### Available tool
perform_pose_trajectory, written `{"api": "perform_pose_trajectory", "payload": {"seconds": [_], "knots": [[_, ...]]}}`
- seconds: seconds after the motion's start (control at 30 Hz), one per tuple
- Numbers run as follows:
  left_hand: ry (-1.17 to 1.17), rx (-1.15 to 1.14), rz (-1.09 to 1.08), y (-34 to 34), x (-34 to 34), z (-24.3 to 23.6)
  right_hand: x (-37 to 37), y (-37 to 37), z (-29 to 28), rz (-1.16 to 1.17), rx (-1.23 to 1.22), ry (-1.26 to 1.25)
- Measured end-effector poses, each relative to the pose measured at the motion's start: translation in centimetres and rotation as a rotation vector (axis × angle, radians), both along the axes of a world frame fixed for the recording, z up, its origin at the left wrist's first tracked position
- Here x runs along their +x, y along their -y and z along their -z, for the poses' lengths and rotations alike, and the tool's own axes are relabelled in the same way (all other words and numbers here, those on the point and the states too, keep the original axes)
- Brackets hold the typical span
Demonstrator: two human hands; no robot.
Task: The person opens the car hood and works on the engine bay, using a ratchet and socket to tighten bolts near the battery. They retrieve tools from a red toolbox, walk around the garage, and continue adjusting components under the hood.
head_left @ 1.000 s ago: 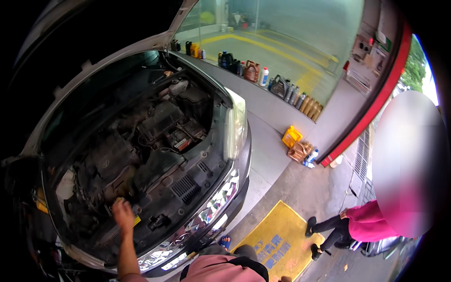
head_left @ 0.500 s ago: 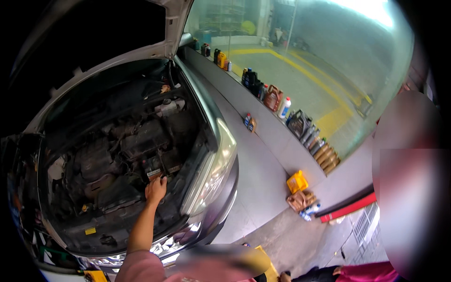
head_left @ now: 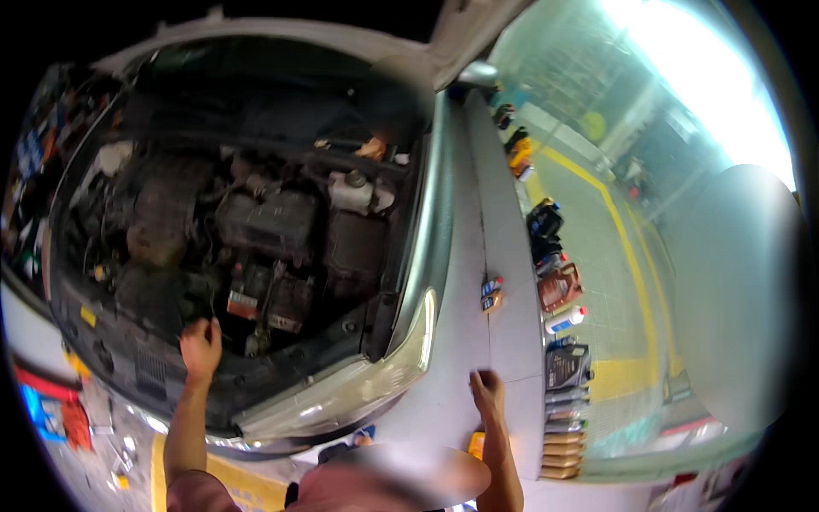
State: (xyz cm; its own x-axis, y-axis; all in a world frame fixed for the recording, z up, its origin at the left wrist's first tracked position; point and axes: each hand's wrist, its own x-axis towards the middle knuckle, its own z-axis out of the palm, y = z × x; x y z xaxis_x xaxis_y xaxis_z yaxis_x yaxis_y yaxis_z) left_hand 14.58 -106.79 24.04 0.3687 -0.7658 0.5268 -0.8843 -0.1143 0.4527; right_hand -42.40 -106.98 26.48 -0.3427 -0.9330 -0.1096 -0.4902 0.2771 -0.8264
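Note:
My left hand (head_left: 200,348) is over the front of the open engine bay, near the battery (head_left: 242,305) with its orange-and-white label. Its fingers are drawn together, and I cannot make out what they hold, if anything. To the right of the car, my right hand (head_left: 488,396) is raised above the grey floor, beyond the headlight (head_left: 409,350). The fingers there are curled closed; anything inside them is too small or blurred to name. Dark plastic engine covers (head_left: 269,224) and a pale fluid reservoir (head_left: 351,193) lie farther back in the bay.
Bottles and jugs, including a brown jug (head_left: 560,287) and a black jug (head_left: 569,367), line the ledge by the glass at right. Two small bottles (head_left: 491,293) stand on the floor. Red and blue items (head_left: 64,418) lie at lower left. A blurred shape covers the far right.
My view has shifted, so the car and bottles sit differently. My left hand has drawn back from beside the battery toward the front of the bay. My right hand has come into view.

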Motion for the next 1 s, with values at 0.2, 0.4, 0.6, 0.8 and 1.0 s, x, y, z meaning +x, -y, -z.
{"api": "perform_pose_trajectory", "payload": {"seconds": [0.2,0.4,0.6,0.8,1.0], "knots": [[0.055,0.081,-0.199,0.7,-0.7,-0.9,10.7,21.6,-11.1,-0.494,-0.183,-0.227],[0.110,0.170,-0.321,2.9,-1.8,-1.5,25.0,40.5,-10.8,-0.836,-0.382,-0.856],[0.100,0.258,-0.538,5.3,-5.4,-0.7,31.3,46.7,-6.1,-1.022,-0.217,-1.208],[0.091,0.277,-0.664,4.8,-4.7,0.3,31.6,47.4,-5.9,-1.228,-0.414,-1.252],[0.095,0.312,-0.671,6.1,-4.9,-0.4,30.8,48.9,-5.5,-1.243,-0.567,-1.241]]}}
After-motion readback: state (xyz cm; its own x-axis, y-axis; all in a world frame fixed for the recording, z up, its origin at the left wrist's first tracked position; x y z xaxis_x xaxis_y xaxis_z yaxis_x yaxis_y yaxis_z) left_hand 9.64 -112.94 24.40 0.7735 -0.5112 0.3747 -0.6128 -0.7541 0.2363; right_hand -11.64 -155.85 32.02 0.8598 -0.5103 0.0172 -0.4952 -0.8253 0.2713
